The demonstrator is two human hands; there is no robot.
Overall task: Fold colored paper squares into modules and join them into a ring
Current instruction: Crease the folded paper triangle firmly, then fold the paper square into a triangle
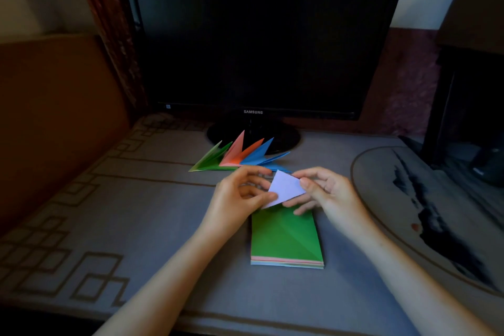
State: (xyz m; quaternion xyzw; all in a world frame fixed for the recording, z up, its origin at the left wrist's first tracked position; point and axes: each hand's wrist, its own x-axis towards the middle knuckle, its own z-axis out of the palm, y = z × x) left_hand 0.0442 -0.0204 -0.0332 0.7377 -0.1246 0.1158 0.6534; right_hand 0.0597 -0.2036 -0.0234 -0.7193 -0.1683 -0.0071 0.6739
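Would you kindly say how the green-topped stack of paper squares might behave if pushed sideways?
The green-topped stack of coloured paper squares looks unbound, so sheets would probably shear and fan apart. The creased top sheet seems light and may slide first.

The view is dim, underexposed and bluish. Weak, soft light makes the pale lilac folded paper piece (286,188) and the green-topped stack of paper squares (283,237) the brightest spots. The black flat monitor (259,35) reads as a featureless dark mass. Corners darken, and straight lines bow towards the edges.
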